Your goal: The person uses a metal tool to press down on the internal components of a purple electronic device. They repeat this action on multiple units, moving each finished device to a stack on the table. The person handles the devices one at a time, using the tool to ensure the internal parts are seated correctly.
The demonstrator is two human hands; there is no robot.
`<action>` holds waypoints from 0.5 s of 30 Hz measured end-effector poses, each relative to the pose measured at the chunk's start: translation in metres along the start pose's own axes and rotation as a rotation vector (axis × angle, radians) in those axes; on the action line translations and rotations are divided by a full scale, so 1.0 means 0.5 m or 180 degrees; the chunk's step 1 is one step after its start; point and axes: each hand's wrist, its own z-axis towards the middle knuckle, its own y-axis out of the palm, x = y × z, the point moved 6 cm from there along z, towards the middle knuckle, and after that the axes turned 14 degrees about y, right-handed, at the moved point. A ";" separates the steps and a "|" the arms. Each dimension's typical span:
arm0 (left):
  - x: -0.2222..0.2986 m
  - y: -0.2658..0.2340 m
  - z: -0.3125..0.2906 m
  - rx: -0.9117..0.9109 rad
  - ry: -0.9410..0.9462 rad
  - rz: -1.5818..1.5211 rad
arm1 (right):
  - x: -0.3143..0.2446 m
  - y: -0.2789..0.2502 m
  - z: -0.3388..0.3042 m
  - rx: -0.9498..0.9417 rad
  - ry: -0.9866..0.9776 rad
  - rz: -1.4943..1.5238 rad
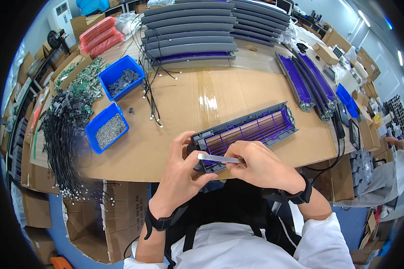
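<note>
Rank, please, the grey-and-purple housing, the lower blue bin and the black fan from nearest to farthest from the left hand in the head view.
1. Grey-and-purple housing: its left end at the left hand.
2. Lower blue bin: left, on the table.
3. Black fan: far left, beyond the table.

Metal tool [217, 158] in right fingers [243, 149], left fingers [179, 141] on grey-purple housing [251, 129]

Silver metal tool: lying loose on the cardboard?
No, the right hand holds the silver tool at the left end of the grey-and-purple housing.
</note>
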 end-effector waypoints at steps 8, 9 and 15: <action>-0.002 -0.001 0.001 0.0050 0.0012 0.0042 | 0.009 0.024 -0.008 0.0176 -0.0250 0.0682; -0.002 -0.001 0.002 0.0045 -0.0010 0.0025 | 0.010 0.025 -0.009 0.0213 -0.0356 0.0623; -0.005 -0.001 0.002 0.0129 -0.0173 -0.0227 | -0.004 0.035 -0.030 0.0963 -0.0784 -0.0724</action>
